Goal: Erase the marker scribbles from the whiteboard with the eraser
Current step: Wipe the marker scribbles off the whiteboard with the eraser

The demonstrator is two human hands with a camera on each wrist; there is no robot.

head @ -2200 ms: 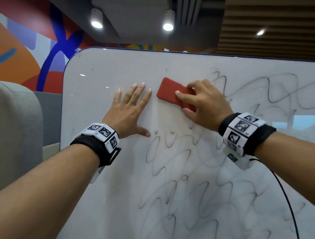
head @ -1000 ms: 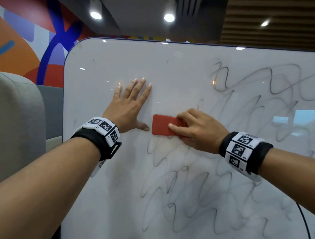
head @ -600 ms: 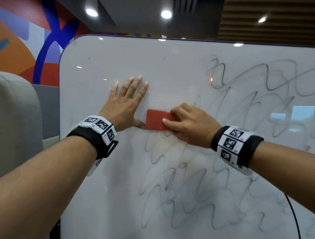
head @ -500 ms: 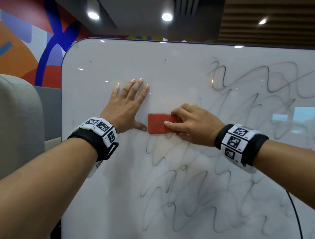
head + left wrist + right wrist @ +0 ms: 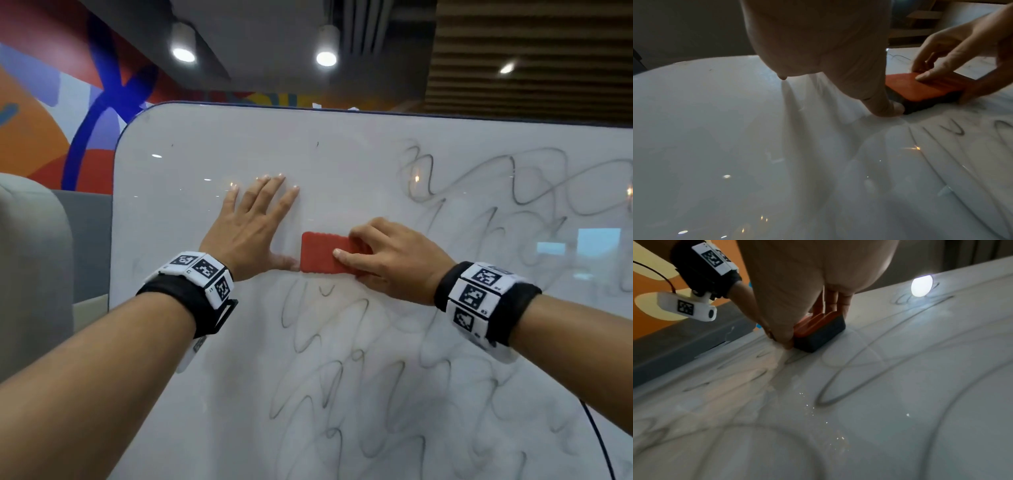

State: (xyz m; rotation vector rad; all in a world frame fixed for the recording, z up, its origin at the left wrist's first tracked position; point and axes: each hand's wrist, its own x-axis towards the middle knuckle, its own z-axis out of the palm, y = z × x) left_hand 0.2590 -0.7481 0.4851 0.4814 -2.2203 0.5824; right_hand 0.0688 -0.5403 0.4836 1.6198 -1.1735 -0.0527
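Note:
The whiteboard [image 5: 191, 394] stands upright before me, with grey marker scribbles [image 5: 342, 377] over its lower middle and right side [image 5: 513, 192]. My right hand [image 5: 390, 260] grips the red eraser [image 5: 320, 253] by its long edges and presses its dark felt [image 5: 818, 335] flat on the board. The eraser [image 5: 920, 87] touches the thumb tip of my left hand [image 5: 250, 229]. That left hand lies flat on the board, fingers straight and spread, on a wiped patch. Scribbles [image 5: 838, 386] run close under the right wrist.
A grey padded panel [image 5: 30, 274] stands to the left of the board's rounded edge [image 5: 114, 205]. A painted wall [image 5: 51, 102] in orange, red and blue lies behind. A thin black cable [image 5: 603, 442] hangs from my right wrist.
The eraser came down from the upper middle of the board to beside my left thumb, then stayed about there. My left hand has kept its place flat on the board.

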